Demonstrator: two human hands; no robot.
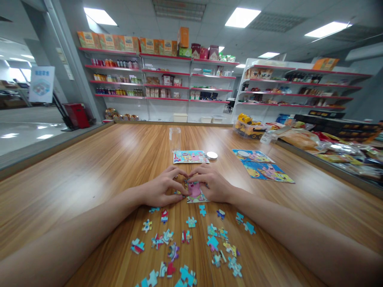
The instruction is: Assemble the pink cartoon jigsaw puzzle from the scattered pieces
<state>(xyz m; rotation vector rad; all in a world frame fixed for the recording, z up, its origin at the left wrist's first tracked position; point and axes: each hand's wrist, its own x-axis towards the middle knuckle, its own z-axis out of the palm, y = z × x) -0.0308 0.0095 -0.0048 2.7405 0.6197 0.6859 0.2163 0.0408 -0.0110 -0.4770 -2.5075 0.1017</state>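
A partly joined jigsaw puzzle [195,190] with a pink cartoon figure lies flat on the wooden table between my hands. My left hand [164,185] is curled at its left side, thumb and fingertips pressing on its edge. From the right, my right hand [213,182] bends over the puzzle, fingertips pinched at its upper left edge, almost touching the left fingers. Which single piece lies under the fingertips is hidden. Several loose jigsaw pieces are scattered nearer to me, among them a light blue piece [191,222], a red-and-blue piece [164,216] and a purple piece [173,251].
Beyond my hands lie a picture card [191,156], a round silver lid [212,156] and an upright clear jar [175,139]. Two more picture sheets [269,171] lie at right. A plastic bin of yellow toys [248,126] stands farther back, near packaged goods [338,145].
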